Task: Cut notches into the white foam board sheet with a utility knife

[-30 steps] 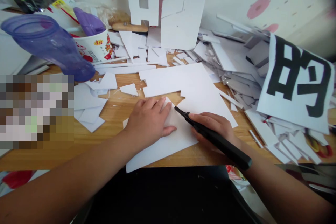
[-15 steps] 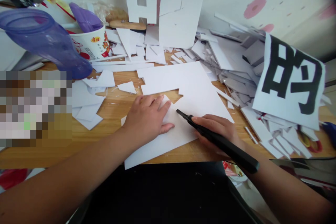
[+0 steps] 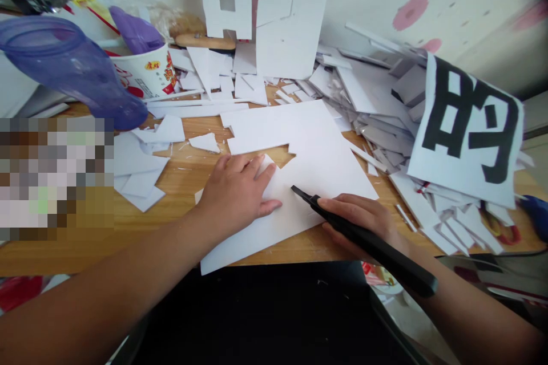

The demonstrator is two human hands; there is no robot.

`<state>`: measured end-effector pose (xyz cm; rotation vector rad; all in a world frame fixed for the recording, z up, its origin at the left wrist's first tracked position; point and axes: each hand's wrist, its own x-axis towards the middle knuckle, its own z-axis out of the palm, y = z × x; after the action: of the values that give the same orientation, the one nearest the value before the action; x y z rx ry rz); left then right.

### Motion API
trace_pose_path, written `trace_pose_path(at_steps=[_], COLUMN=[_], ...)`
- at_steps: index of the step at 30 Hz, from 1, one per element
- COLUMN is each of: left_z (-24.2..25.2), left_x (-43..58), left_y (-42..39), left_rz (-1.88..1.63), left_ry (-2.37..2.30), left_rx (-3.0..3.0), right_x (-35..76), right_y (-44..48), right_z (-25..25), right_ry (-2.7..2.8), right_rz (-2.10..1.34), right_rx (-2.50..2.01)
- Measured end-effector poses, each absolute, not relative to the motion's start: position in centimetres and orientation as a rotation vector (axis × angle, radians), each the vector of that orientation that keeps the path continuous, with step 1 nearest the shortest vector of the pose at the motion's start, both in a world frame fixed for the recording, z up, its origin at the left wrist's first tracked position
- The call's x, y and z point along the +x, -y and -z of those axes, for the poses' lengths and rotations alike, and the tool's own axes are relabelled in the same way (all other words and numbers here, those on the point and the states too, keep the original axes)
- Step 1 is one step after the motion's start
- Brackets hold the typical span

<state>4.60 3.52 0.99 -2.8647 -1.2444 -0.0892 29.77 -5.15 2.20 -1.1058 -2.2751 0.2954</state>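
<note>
A white foam board point(image 3: 317, 137) with a notched cutout lies on the wooden table. My left hand point(image 3: 240, 188) rests flat on it beside the notch, fingers spread, pressing the sheet and holding nothing. In my right hand point(image 3: 363, 219) is a black utility knife point(image 3: 368, 239), its handle pointing back toward my forearm. The knife's tip is over the board, just right of my left thumb; whether it touches the surface I cannot tell. Part of the board is hidden under my left hand.
White offcuts point(image 3: 377, 131) pile up at the right, with a printed character sheet point(image 3: 471, 125) and scissors point(image 3: 507, 234) there. At the left stand a purple translucent vase point(image 3: 81, 63) and a paper cup point(image 3: 149, 71). Cut white panels point(image 3: 291, 40) lean on the wall.
The knife in my right hand has shifted slightly right and toward me, away from the notch's corner. My left hand stays in place on the board.
</note>
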Motion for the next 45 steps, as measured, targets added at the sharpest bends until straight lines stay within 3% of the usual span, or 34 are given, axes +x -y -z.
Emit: trace_pose_path(at_steps=[17,26,45], left_z=[-0.9,-0.5,-1.0], left_x=[4.6,4.5,4.6], left_y=[-3.6,-3.8,-4.1], left_rz=[0.061,0.063,0.07], left_ry=[1.236,1.206,1.242], left_rx=[-2.863,-2.861,-2.91], right_x=[30.2,30.7,27.8], right_y=[6.0,4.8,0.7], right_z=[-2.0,-3.2,-2.1], right_ry=[2.256,1.718,2.07], right_rz=[-0.373,-0.547,-0.499], right_rx=[-1.12,-1.376,-1.245])
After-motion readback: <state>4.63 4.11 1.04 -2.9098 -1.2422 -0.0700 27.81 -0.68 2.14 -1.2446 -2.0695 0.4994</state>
